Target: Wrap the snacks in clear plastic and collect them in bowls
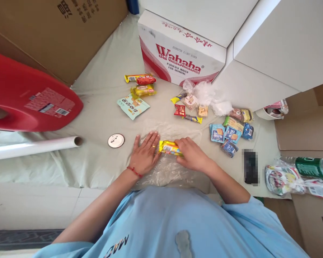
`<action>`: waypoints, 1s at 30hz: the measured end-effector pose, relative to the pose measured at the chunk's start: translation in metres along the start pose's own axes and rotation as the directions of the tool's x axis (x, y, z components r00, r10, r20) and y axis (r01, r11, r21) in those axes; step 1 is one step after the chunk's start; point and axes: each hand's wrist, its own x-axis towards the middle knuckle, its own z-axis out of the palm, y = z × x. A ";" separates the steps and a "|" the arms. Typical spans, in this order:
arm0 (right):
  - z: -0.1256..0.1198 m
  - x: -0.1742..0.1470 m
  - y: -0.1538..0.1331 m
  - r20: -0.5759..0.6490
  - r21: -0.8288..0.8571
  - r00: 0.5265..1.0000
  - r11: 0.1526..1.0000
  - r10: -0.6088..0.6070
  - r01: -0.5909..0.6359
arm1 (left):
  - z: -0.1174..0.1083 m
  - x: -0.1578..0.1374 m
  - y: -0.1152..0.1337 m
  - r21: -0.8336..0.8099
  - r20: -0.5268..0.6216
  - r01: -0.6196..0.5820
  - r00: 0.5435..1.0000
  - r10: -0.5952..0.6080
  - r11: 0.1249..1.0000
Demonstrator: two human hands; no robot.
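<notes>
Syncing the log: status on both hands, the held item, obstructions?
Left hand palm-down on crinkled clear plastic sheet. Right hand gripping right end of oblong yellow plastic-wrapped snack. Round white pin-backed badge beside left hand, not in the way.

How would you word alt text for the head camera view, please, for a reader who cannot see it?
A person's right hand holds a yellow snack packet over crinkled clear plastic, the left hand palm-down beside it. Beyond lie more wrapped snacks, before a Wahaha water carton; a red jug is at left.
</notes>
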 end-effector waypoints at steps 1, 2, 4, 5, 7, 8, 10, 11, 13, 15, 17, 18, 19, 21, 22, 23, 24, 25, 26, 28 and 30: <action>0.005 0.003 -0.009 0.027 -0.068 1.000 0.998 -0.003 0.005 | -0.002 -0.001 -0.002 -0.005 -0.020 0.005 1.000 -0.005 1.000; 0.010 0.006 -0.016 0.039 -0.121 0.999 0.993 0.000 0.005 | -0.004 -0.002 -0.004 -0.009 -0.053 0.014 0.998 -0.015 1.000; 0.018 0.010 -0.023 0.034 -0.187 0.999 0.982 0.009 -0.003 | -0.010 -0.006 -0.009 -0.009 -0.135 0.033 0.990 -0.033 0.999; 0.021 0.010 -0.023 0.028 -0.205 0.999 0.979 0.015 -0.009 | -0.014 -0.009 -0.011 -0.004 -0.166 0.034 0.986 -0.035 0.999; 0.025 0.010 -0.021 0.008 -0.219 1.000 0.976 0.021 -0.018 | -0.018 -0.013 -0.013 0.012 -0.178 0.026 0.984 -0.024 1.000; 0.027 0.009 -0.020 -0.013 -0.216 1.000 0.976 0.014 -0.017 | -0.019 -0.014 -0.014 0.020 -0.160 0.026 0.987 -0.022 0.999; 0.030 0.008 -0.018 -0.072 -0.204 0.997 0.979 -0.016 0.001 | -0.018 -0.016 -0.015 0.028 -0.101 0.042 0.994 -0.039 0.999; 0.031 0.007 -0.018 -0.098 -0.201 0.995 0.979 -0.035 0.015 | -0.016 -0.016 -0.015 0.027 -0.071 0.053 0.996 -0.051 0.998; 0.034 0.005 -0.018 -0.127 -0.202 0.990 0.979 -0.056 0.029 | -0.012 -0.016 -0.015 0.019 -0.030 0.072 0.997 -0.071 0.997; 0.036 0.003 -0.017 -0.135 -0.200 0.990 0.980 -0.043 0.015 | -0.009 -0.017 -0.015 0.012 -0.018 0.084 0.996 -0.084 0.996; 0.039 0.001 -0.014 -0.149 -0.194 0.989 0.981 -0.018 -0.012 | -0.008 -0.017 -0.015 0.005 -0.020 0.090 0.996 -0.089 0.996; 0.040 0.000 -0.013 -0.162 -0.193 0.987 0.981 -0.005 -0.027 | -0.008 -0.017 -0.016 0.001 -0.021 0.090 0.996 -0.090 0.996; 0.041 -0.001 -0.013 -0.174 -0.196 0.985 0.980 -0.001 -0.033 | -0.008 -0.017 -0.016 -0.003 -0.020 0.088 0.996 -0.088 0.996; 0.044 0.000 -0.012 -0.181 -0.207 0.983 0.978 -0.015 -0.024 | -0.008 -0.017 -0.016 -0.012 -0.024 0.082 0.996 -0.082 0.997; 0.045 0.002 -0.012 -0.171 -0.214 0.985 0.977 -0.026 -0.011 | -0.008 -0.017 -0.017 -0.017 -0.033 0.077 0.996 -0.078 0.997; 0.046 0.003 -0.013 -0.154 -0.219 0.987 0.976 -0.036 0.001 | -0.007 -0.018 -0.018 -0.021 -0.045 0.073 0.996 -0.074 0.997; 0.047 0.005 -0.013 -0.137 -0.223 0.990 0.975 -0.042 0.010 | -0.007 -0.018 -0.018 -0.026 -0.063 0.068 0.996 -0.069 0.997; 0.047 0.006 -0.014 -0.125 -0.223 0.991 0.975 -0.044 0.015 | -0.008 -0.019 -0.019 -0.031 -0.087 0.061 0.994 -0.063 0.998; 0.045 0.005 -0.013 -0.126 -0.220 0.991 0.975 -0.045 0.017 | -0.010 -0.021 -0.019 -0.035 -0.112 0.051 0.992 -0.055 0.998; 0.041 -0.002 -0.011 -0.170 -0.194 0.983 0.980 -0.065 0.031 | -0.018 -0.027 -0.021 -0.042 -0.165 0.009 0.986 -0.016 0.999; 0.036 -0.018 -0.005 -0.247 -0.133 0.963 0.988 -0.112 0.081 | -0.031 -0.036 -0.024 -0.060 -0.194 -0.103 0.977 0.089 0.993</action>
